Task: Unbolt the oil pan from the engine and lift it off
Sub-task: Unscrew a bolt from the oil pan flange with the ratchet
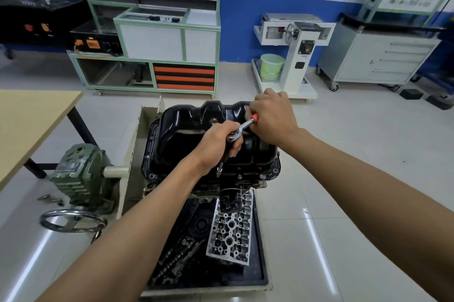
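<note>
Oil pan [186, 134]: black, sump side up, seated on the inverted engine [255, 182]. It lies directly under and just beyond both hands. It is not lifted, and the flange looks down all round.

Ratchet [242, 128]: the left hand [218, 144] wraps the head and the top of the extension [220, 166], fingers curled round it. This is likely to steady the drive so the socket sits square. From that grip the extension runs down and toward the person to the pan's near flange. The bolt itself is hidden under the socket end.

The right hand [272, 117] closes round the red-tipped handle, up and right of the left grip, probably placed out at the end for leverage.

Below the grips, nearer the person, a dark tray [261, 252] holds a cylinder head [231, 233] and other parts. Left of the grips are a green gearbox [78, 171] and a chrome handwheel [71, 213], with a wooden table [32, 120] farther left.

Judgement: this is the unbolting stage, and some flange bolts seem to be in place.
</note>
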Motion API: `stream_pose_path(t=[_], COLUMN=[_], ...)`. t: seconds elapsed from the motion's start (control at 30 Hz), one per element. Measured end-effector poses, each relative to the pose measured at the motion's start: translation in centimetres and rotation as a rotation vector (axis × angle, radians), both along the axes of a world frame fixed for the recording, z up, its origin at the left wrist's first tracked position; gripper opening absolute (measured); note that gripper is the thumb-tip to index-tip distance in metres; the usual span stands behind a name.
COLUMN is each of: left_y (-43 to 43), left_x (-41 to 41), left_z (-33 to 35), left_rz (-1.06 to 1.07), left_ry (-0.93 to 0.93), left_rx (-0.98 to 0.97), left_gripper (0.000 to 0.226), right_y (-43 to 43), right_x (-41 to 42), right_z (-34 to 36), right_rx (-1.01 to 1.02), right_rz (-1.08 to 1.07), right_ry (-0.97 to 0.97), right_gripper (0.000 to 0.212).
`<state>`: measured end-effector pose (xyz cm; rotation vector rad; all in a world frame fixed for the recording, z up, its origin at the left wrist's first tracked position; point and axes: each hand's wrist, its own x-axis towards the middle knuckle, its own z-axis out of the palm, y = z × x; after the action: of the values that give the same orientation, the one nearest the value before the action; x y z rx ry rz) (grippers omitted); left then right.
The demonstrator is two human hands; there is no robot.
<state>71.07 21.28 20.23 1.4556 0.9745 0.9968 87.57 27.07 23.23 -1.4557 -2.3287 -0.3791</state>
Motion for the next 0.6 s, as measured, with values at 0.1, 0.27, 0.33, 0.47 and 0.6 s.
stream_pose_path(t=[0.1,0.27,0.33,0.47,0.6], left_y=[0.1,0.1,0.3,0.2,0.2], left_x=[-0.1,-0.6,-0.6,-0.7,-1.8], left_z=[0.1,0.3,0.3,-0.4,-1.3], left_rz=[-0.03,-0.088,-0.098,-0.034,0.066], left_ry=[-0.009,0.008,0.016,0.019,-0.086], left_rx=[-0.009,-0.052,-0.055,-0.013,-0.007], left_gripper=[0.048,0.052,0.054,0.059,0.057], right_y=[1.1,2.2,2.2,1.0,-2.9], right_x=[-1.2,-2.7,-2.9,-3.0,-2.2], right_z=[0.7,1.4,1.7,1.8,2.4], right_rx=[0.018,-0.021,-0.026,-0.091,-0.141], right_rz=[0.113,0.271,0.276,0.117,-0.106], right_ry=[0.009,0.012,0.013,-0.061,-0.149], right_gripper=[0.053,0.045,0.042,0.02,0.014])
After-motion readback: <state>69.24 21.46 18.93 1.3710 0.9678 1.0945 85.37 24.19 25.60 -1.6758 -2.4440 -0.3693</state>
